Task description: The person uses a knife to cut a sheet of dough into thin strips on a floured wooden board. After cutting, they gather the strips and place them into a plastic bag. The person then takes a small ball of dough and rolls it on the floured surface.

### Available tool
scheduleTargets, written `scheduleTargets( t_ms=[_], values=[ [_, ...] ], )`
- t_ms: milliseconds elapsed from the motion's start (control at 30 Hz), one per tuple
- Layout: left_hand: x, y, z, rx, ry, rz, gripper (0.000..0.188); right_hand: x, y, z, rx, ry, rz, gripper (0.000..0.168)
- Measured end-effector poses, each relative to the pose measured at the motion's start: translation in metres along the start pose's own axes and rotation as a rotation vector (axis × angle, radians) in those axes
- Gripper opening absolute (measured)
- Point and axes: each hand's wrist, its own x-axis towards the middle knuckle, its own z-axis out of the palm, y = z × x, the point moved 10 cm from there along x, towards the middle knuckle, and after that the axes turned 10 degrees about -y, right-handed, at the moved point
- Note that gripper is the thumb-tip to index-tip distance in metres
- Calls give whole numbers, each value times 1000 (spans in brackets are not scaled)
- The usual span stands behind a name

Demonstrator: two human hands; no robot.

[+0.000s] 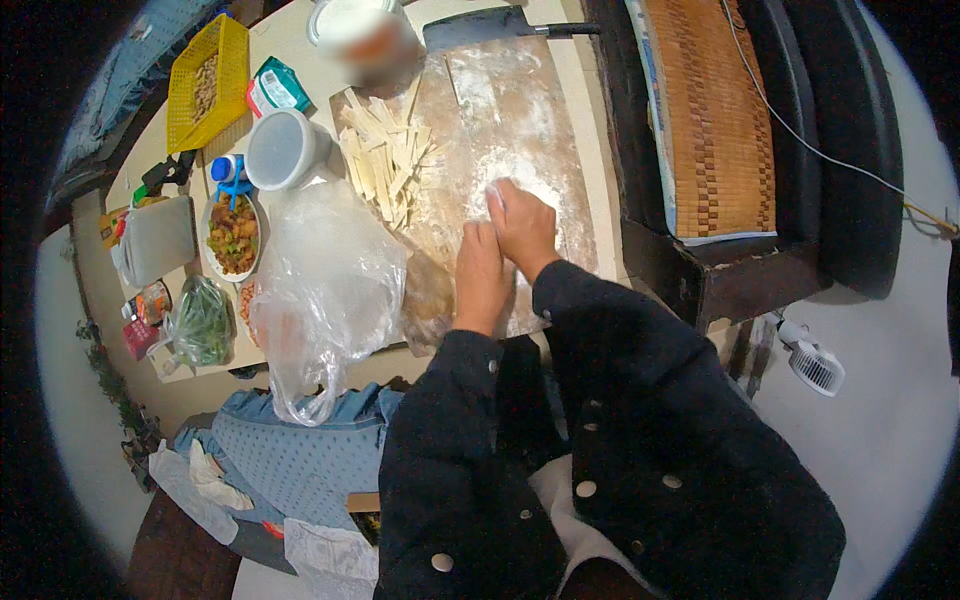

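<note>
Both bare hands are together over a wooden board (517,120) dusted with flour. My right hand (523,221) is curled into a loose fist beside the white flour patch (517,169); its fingertips are hidden and the thumb side looks pale. My left hand (480,262) touches it from the near side, fingers bent down and pointing away from me. Whether either holds anything cannot be seen. Left of the hands lies a loose pile of flat, pale dough strips (386,154). A broad cleaver (476,30) with a black handle rests across the board's far end.
A clear plastic bag (330,262) bulges against the board's left edge. Beyond it are a round plastic tub (279,150), a plate of cooked food (232,232), bagged greens (201,322) and a yellow basket of peanuts (206,86). A dark wooden seat with a woven mat (712,112) stands right.
</note>
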Motion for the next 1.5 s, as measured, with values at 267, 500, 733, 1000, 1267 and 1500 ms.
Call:
scheduleTargets(
  t_ms=[267, 500, 733, 1000, 1267, 1500],
  values=[
    [28, -31, 9, 9, -191, -58, 20, 9, -1, 12, -31, 112, -178, 16],
    [62, -45, 5, 111, -185, -155, 21, 38, -7, 11, -22, 110, -194, 14],
    [74, -35, -5, 250, -76, -187, 27, 50, -4, 14, -70, 114, -193, 15],
    [46, -42, 9, 119, 14, -103, 36, 26, -14, 11, -90, -23, -270, 23],
    [-36, -5, 60, 311, -190, 47, 76, -92, 17, 11, -151, -335, -391, 54],
    [3, -15, 42, 278, -57, -13, 79, -38, 14, 12, -166, -436, -534, 59]
  ],
)
